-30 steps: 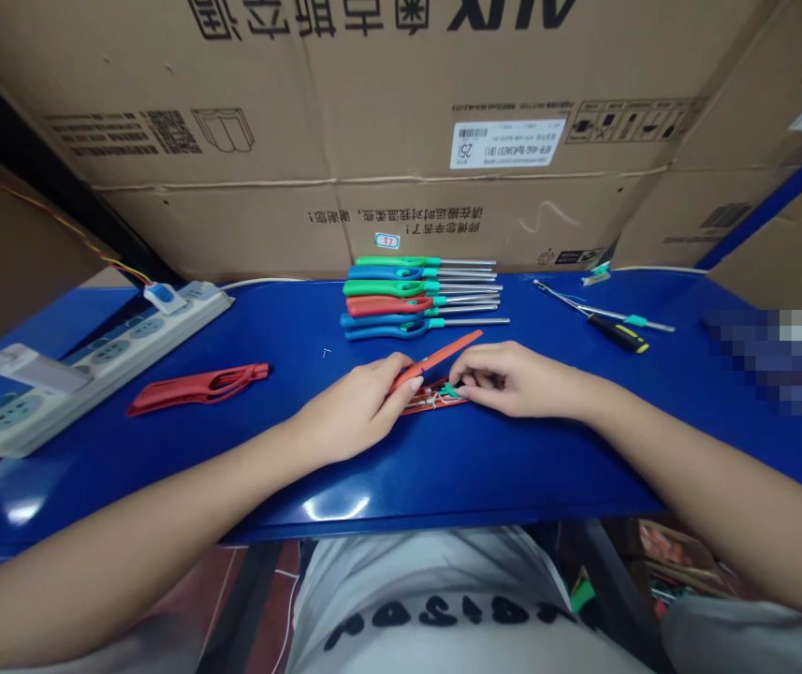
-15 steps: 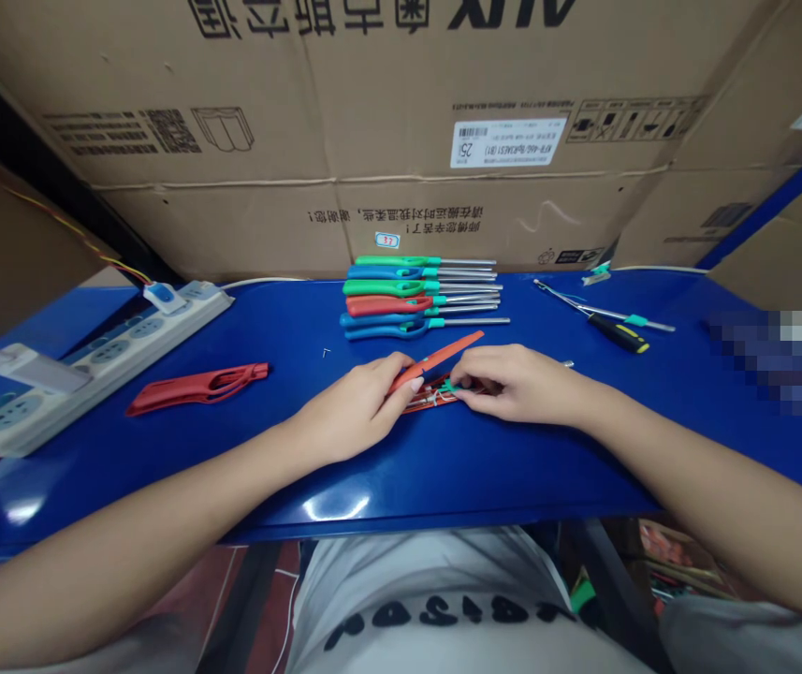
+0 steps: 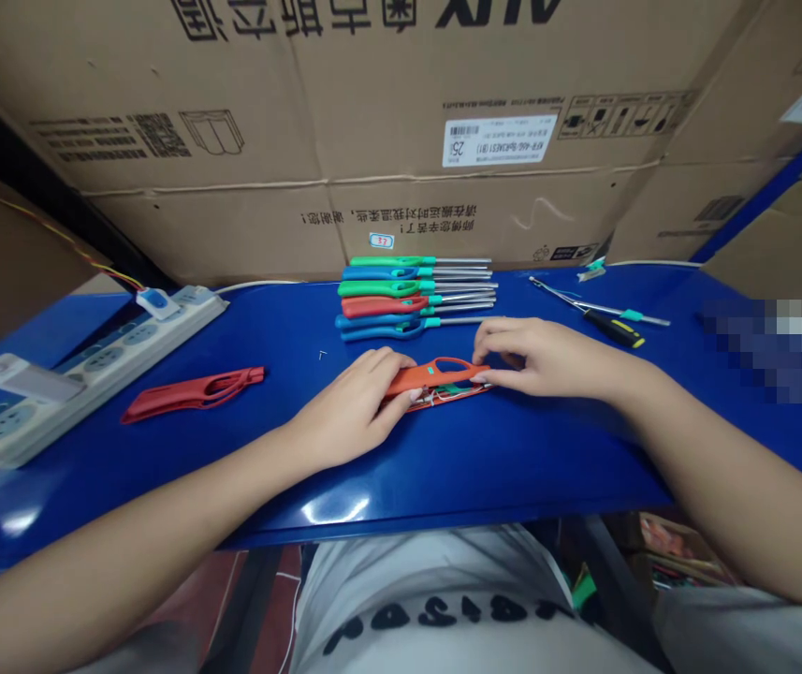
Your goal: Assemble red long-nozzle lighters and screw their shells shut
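Blue tabletop (image 3: pixel 443 468) w/ cardboard boxes (image 3: pixel 372 122) stacked behind. At centre, an orange lighter shell (image 3: pixel 435 376) lies on its mating half w/ wires and a teal part showing beneath. Left hand (image 3: pixel 355 407) rests on shell's left end, fingers curled down, pressing it. Right hand (image 3: pixel 547 358) pinches the right end btwn thumb and fingertips. Just behind: row of finished lighters (image 3: pixel 407 298), green, blue, red. Spare red shell (image 3: pixel 190 393) lies left, power strip (image 3: pixel 84 365) beyond it; screwdriver (image 3: pixel 615 329) at right.
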A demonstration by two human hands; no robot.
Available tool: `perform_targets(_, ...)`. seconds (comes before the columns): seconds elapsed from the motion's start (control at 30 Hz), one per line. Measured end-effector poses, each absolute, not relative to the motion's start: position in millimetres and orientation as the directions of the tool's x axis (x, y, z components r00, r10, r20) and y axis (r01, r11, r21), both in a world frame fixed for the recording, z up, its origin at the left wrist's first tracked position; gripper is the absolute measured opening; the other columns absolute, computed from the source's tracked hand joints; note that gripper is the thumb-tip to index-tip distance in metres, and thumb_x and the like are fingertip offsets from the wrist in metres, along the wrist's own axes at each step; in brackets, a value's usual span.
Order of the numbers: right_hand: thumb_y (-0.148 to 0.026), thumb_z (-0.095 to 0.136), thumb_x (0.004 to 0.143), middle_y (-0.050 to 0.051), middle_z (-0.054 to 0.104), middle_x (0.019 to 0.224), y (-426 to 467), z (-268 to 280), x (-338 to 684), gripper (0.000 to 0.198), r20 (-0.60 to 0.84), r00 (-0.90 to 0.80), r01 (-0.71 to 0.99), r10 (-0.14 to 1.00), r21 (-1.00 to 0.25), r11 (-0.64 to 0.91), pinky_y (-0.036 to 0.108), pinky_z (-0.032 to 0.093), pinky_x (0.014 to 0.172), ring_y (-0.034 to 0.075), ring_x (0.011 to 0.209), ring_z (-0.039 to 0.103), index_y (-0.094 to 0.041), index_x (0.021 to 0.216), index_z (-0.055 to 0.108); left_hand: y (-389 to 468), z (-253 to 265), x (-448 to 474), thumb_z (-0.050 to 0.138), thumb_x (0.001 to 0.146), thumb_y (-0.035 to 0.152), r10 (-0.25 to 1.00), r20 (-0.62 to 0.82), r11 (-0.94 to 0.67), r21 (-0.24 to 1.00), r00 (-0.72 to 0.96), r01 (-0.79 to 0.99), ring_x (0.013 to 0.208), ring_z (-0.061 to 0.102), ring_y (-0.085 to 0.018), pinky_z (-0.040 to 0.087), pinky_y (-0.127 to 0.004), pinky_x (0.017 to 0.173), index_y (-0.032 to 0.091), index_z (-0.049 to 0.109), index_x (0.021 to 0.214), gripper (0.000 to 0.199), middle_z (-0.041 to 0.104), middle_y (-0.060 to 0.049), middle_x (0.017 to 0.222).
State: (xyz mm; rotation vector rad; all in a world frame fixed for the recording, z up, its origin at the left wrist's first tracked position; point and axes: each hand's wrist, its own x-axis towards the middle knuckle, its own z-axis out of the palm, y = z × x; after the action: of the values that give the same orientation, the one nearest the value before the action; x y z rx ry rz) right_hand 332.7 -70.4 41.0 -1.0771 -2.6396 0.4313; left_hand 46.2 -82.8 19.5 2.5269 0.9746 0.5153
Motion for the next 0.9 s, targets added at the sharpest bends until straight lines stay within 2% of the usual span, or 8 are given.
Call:
perform_targets(0.2, -0.043, 0.059, 0.094, 0.006, 0.065, 0.094, -70.3, 43.8, 333.1, 0.027, 0.033, -0.705, 0.645, 0.709, -0.388, 0.659, 0.029, 0.041, 0.069, 0.017, 0.077, 0.057, -0.018, 0.095, 0.068, -84.1, 18.1, 47.9, 0.047, 0.102, 0.038, 0.679, 0.19, -0.697, 0.469, 0.709, 0.542, 0.107, 0.055, -0.027, 0.045, -0.044, 0.099, 0.017, 0.056, 0.121, 0.03, 0.058, -0.012, 0.116)
perform_targets(0.33, -0.037, 0.059, 0.094, 0.007, 0.065, 0.096, -70.0, 42.4, 332.7, 0.021, -0.013, -0.7, 0.664, 0.714, -0.38, 0.644, 0.029, 0.04, 0.068, 0.017, 0.078, 0.058, -0.018, 0.095, 0.066, -82.3, 16.7, 47.1, 0.052, 0.1, 0.036, 0.666, 0.172, -0.702, 0.475, 0.726, 0.531, 0.107, 0.057, -0.025, 0.046, -0.041, 0.099, 0.018, 0.057, 0.121, 0.029, 0.057, -0.01, 0.115)
perform_targets(0.57, -0.036, 0.059, 0.093, 0.006, 0.065, 0.096, -71.1, 43.0, 333.7, 0.018, -0.041, -0.691, 0.675, 0.721, -0.393, 0.625, 0.028, 0.039, 0.068, 0.017, 0.079, 0.057, -0.018, 0.094, 0.064, -80.4, 16.2, 44.6, 0.064, 0.092, 0.03, 0.643, 0.171, -0.727, 0.443, 0.746, 0.525, 0.103, 0.059, -0.024, 0.049, -0.038, 0.093, 0.017, 0.062, 0.114, 0.026, 0.061, -0.008, 0.111)
perform_targets(0.77, -0.036, 0.058, 0.093, 0.005, 0.065, 0.096, -71.7, 45.4, 332.0, 0.019, -0.06, -0.691, 0.679, 0.72, -0.395, 0.619, 0.027, 0.039, 0.068, 0.017, 0.08, 0.057, -0.018, 0.095, 0.064, -81.9, 19.1, 43.9, 0.066, 0.09, 0.031, 0.683, 0.146, -0.694, 0.437, 0.716, 0.573, 0.094, 0.062, -0.021, 0.051, -0.034, 0.082, 0.018, 0.066, 0.113, 0.026, 0.063, -0.006, 0.105)
perform_targets(0.9, -0.036, 0.058, 0.092, 0.005, 0.065, 0.094, -72.3, 46.4, 330.5, 0.019, -0.065, -0.688, 0.682, 0.723, -0.398, 0.614, 0.027, 0.038, 0.066, 0.016, 0.077, 0.056, -0.019, 0.095, 0.064, -83.6, 21.6, 44.3, 0.067, 0.089, 0.03, 0.699, 0.126, -0.684, 0.402, 0.704, 0.609, 0.095, 0.063, -0.022, 0.052, -0.034, 0.081, 0.019, 0.068, 0.112, 0.025, 0.065, -0.006, 0.103)
